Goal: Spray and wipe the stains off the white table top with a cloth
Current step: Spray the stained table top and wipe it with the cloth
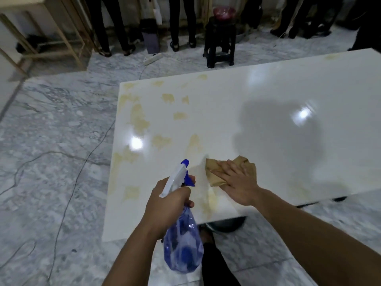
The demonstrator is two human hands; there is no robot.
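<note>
Right hand is flat on the brown cloth, fingers straight and spread, pressing it onto the white table top near the lower middle of the frame, so it's pushing the rag rather than gripping it. Left hand is curled round the neck of the spray bottle, with a finger up by the blue trigger and the nozzle aimed toward the upper left of the frame. The bottle is clear blue plastic hanging just off the near table edge, and it looks light to me, though I can't tell how much liquid is in it. Cloth looks thin and floppy and is bunched up under the palm, so I'd guess it slides easily on that glossy top; keeping a flat palm in the middle of it seems the way to go, or it'll just roll up. Yellowish stains are all over the left half of the table, plus a streak right beside the cloth, while the right half looks mostly clean apart from a faint patch at the far corner. So I'd say there's plenty left to wipe. Further out there's marble floor, a dark stool at the top middle, and some people's legs along the top edge.
</note>
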